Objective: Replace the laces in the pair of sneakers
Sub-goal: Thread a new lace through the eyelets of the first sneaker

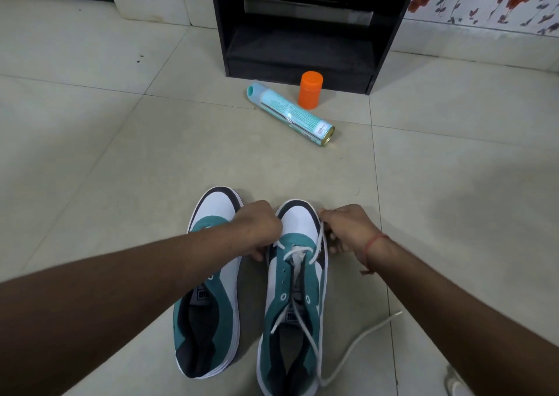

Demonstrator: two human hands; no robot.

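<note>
- Left hand (260,229) and right hand (348,229), fingers curled, each pinch the white lace (305,253) beside the right sneaker (295,304), probably drawing it even across the lowest eyelets.
- Left of that sneaker stands the unlaced sneaker (208,289): teal suede-like, smooth white toes.
- Beyond them on the tiled floor (106,153): a cylindrical spray can (290,114), lying flat.

The left forearm (121,289) hides the left sneaker's (208,320) eyelets

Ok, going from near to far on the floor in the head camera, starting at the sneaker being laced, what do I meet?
Right sneaker with the white lace, then the lying teal spray can, then the upright orange cap, then the black cabinet.
</note>
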